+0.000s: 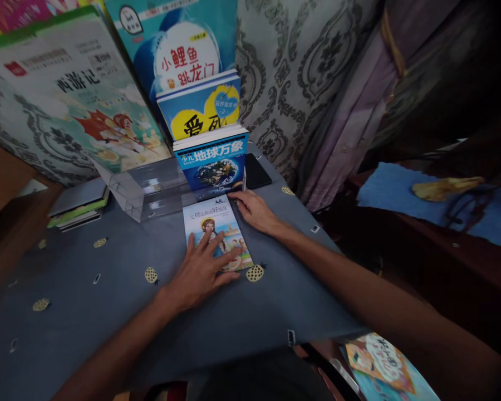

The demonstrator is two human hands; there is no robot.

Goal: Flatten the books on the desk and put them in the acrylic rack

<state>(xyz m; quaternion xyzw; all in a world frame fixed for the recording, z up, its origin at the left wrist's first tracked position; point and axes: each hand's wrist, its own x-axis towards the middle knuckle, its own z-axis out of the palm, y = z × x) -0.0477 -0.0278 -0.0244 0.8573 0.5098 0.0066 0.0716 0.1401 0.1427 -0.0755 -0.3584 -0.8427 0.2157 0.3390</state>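
Observation:
A thin storybook with a pale cover and a drawing of a figure with braids lies flat on the table. My left hand rests on its lower cover with the fingers spread. By the book's upper right corner is my right hand, its index finger stretched to the corner and the other fingers curled in. Whether it pinches anything there is hidden. Just behind the book, a blue book with a globe on its cover stands upright at the front of a clear stepped stand.
Taller books, a blue-yellow one, a teal one and a white-green one, stand behind. A dark flat phone-like object lies to the right. A small book stack sits left. Below the table's right edge are more picture books.

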